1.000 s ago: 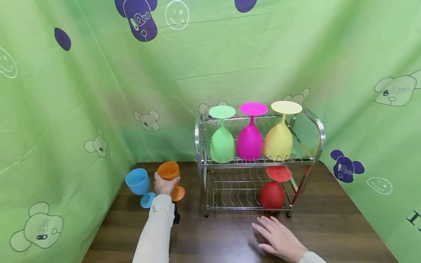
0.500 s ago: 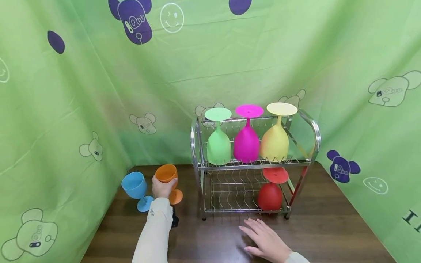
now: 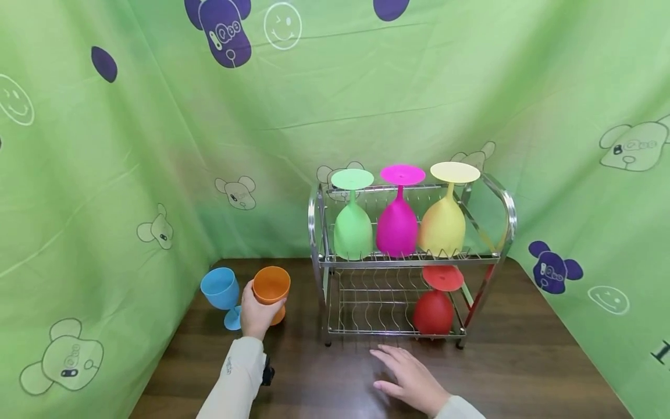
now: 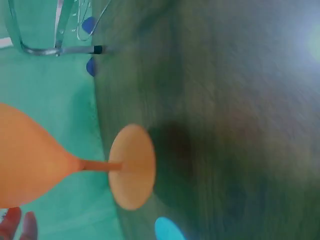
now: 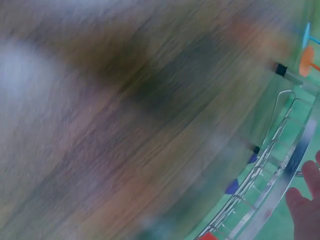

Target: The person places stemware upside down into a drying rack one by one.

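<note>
My left hand (image 3: 257, 314) grips an orange wine goblet (image 3: 271, 286) round its bowl, and the goblet stays upright. In the left wrist view its round foot (image 4: 134, 172) shows, with a dark shadow on the table beside it. Just left of that hand stands a blue goblet (image 3: 220, 288), upright on the table. My right hand (image 3: 410, 378) hovers with fingers spread before the dish rack (image 3: 413, 263), holding nothing. On the rack's upper tier, a green goblet (image 3: 353, 233), a magenta goblet (image 3: 398, 230) and a yellow goblet (image 3: 442, 228) sit upside down.
An upside-down red goblet (image 3: 433, 313) sits at the right end of the rack's lower tier, with wire slots to its left. The brown wooden table (image 3: 523, 355) meets green patterned cloth (image 3: 262, 134) at the back and sides.
The orange goblet has shifted slightly toward me in my left hand, now seen more from above. My right hand has drifted left along the front of the rack.
</note>
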`<state>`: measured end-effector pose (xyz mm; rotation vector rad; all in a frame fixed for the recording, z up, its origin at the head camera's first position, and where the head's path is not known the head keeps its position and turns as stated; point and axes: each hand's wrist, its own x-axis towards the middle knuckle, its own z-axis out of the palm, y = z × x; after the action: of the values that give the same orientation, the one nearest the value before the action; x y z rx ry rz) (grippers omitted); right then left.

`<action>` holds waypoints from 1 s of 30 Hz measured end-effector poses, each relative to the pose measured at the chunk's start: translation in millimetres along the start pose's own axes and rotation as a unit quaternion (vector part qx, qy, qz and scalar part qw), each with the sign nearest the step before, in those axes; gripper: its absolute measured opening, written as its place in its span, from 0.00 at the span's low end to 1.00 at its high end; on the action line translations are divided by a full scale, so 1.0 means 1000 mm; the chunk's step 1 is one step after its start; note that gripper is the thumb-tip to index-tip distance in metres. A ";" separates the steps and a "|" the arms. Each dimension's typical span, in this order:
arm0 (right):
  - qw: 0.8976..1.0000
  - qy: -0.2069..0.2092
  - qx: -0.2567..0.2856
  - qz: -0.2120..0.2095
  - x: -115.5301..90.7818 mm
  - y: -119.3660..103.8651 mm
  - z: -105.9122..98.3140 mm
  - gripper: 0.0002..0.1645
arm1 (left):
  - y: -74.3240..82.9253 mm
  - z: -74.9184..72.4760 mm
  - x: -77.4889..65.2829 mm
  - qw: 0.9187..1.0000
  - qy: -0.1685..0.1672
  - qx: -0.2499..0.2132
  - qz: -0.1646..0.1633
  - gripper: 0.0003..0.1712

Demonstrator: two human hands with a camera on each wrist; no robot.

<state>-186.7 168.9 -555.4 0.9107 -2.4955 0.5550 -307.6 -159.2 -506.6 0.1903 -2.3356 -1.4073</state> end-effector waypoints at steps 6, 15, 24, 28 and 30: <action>0.996 -0.017 0.077 0.044 0.009 -0.008 0.000 0.31 | 0.000 -0.015 -0.020 0.976 0.043 0.075 0.202 0.47; 0.968 -0.062 0.223 0.100 0.020 -0.017 -0.006 0.23 | 0.006 -0.021 -0.036 0.877 0.071 0.110 0.462 0.50; 0.810 -0.133 0.502 0.272 0.037 -0.038 -0.016 0.27 | 0.020 -0.034 -0.058 0.825 0.100 0.056 0.554 0.39; 0.758 -0.147 0.554 0.312 0.054 -0.048 -0.023 0.31 | 0.026 -0.038 -0.063 0.778 0.099 0.036 0.620 0.36; 0.755 -0.157 0.559 0.306 0.063 -0.051 -0.026 0.31 | 0.031 -0.041 -0.065 0.753 0.098 0.032 0.650 0.34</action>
<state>-189.2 114.5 -490.3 0.4520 -2.5842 2.4593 -228.9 -157.1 -480.4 -1.0290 -1.5807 -0.5042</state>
